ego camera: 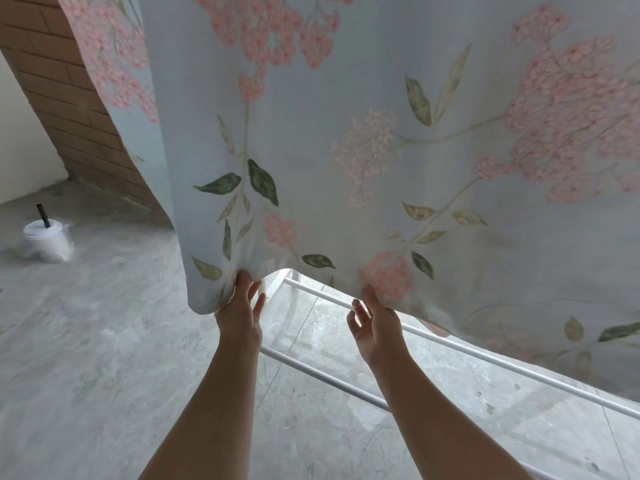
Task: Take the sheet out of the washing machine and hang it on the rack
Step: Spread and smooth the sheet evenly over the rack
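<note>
sheet [346, 133]: 1, floral, hanging in front of the rack [485, 351], at least 2 white bars showing under its hem | hands: 2 | left hand [240, 308] grips the hem's lower corner | right hand [375, 322] pinches the hem, other fingers spread | cup [45, 239]: 1, with straw, on the floor [104, 341] at left

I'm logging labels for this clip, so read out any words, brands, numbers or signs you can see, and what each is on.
No readable text anywhere in this view.
The sheet: flower and leaf print only, no lettering.
The white cup on the floor: blurred, any label unreadable.
The rack: plain white bars, unmarked.
</note>
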Demonstrator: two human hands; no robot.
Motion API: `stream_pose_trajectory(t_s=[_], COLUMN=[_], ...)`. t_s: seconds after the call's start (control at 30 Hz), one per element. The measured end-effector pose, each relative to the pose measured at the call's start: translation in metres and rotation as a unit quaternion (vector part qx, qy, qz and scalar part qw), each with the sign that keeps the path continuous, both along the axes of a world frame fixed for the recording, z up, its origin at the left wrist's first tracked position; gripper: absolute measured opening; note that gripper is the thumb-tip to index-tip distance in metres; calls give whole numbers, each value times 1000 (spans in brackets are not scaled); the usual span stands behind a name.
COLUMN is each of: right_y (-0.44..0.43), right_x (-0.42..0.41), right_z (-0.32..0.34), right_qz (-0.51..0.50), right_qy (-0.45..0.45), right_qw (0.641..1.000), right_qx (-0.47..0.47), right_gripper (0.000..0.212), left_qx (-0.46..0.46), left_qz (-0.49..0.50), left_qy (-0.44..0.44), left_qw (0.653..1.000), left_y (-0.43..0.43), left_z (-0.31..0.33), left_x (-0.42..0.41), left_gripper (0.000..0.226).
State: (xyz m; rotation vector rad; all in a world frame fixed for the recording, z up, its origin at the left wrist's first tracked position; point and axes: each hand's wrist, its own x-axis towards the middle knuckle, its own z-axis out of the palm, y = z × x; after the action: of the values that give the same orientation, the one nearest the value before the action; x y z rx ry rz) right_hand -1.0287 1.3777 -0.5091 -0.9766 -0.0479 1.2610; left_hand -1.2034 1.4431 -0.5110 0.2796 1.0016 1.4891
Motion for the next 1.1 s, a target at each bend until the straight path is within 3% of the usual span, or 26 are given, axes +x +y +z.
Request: stream_pose_trajectory(t_s=[0.2, 0.37, 0.47, 0.7, 0.87, 1.0, 1.1], right_y=[-11, -15, -17, -21, -31, -48, -59], right_x=[1, 5, 6, 10, 19, 39, 58], right_z=[-11, -17, -16, -19, -19, -21, -22], right_qz=[9, 8, 14, 18, 24, -24, -59], right_qy=[-52, -58, -51, -70, -16, -10, -6], right_qw=[999, 998, 998, 997, 999, 999, 998], right_qx=[-9, -20, -18, -34, -25, -33, -34], right_gripper=[7, 7, 9, 7, 12, 7, 2], left_qx=[-11, -39, -44, -87, -44, -3, 4], left_qz=[29, 30, 19, 55, -80, -220, -275], left_qy=[94, 57, 33, 63, -10, 38, 71], left_qw=[995, 997, 998, 993, 996, 975, 959], left_y=[-3, -6, -7, -3, -4, -14, -27], left_z=[-11, -15, -14, -16, -14, -12, -17], left_x=[-7, -6, -4, 4, 12, 35, 55], left_gripper=[37, 43, 32, 37, 42, 38, 19])
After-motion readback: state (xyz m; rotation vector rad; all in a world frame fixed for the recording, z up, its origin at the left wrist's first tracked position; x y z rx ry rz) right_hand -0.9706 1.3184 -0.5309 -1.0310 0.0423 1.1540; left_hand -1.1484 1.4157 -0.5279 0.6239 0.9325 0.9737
